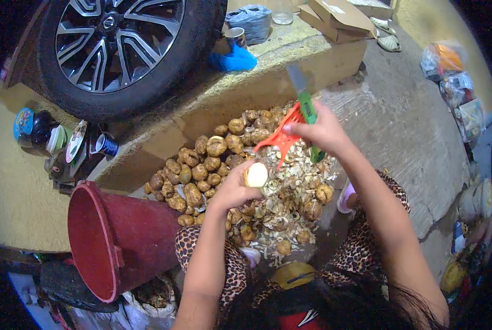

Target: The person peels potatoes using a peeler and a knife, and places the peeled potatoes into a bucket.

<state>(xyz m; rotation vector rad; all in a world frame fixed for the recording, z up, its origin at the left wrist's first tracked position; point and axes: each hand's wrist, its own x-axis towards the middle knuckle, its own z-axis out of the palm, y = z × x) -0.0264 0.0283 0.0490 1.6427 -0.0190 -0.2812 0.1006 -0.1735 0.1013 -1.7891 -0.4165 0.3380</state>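
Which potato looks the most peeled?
The potato held in the left hand: it shows broad pale flesh, while the heaped potatoes look mostly brown-skinned.

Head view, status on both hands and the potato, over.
Left hand gripping potato, pale flesh showing. Right hand holding orange tool and green-handled knife. Brown potatoes, peelings heaped below.

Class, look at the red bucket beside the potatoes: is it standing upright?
No, the red bucket is tipped on its side, its open mouth facing away from the potatoes.
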